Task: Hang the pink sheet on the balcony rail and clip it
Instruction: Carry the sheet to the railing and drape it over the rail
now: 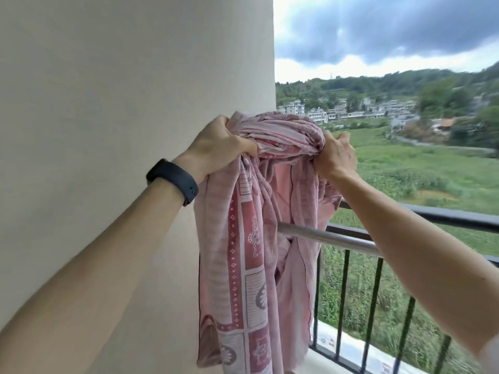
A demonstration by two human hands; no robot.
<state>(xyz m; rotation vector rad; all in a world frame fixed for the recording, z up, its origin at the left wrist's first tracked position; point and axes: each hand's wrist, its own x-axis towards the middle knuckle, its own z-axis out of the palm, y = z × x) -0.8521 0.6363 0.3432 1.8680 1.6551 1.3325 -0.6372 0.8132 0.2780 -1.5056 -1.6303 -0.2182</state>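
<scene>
The pink sheet point(251, 238), patterned in red and grey, is bunched up and held high in front of me, above the rails. My left hand point(218, 143), with a black band on its wrist, grips the bunch's left end. My right hand point(336, 155) grips its right end. Long folds hang down between my arms, in front of the silver rail point(332, 238). Behind the silver rail runs the black balcony rail point(442, 215) with vertical bars. No clip is in view.
A plain beige wall point(121, 130) fills the left half, close to my left arm. Beyond the black railing lie green fields, houses and hills. A low ledge point(351, 344) runs under the railing bars.
</scene>
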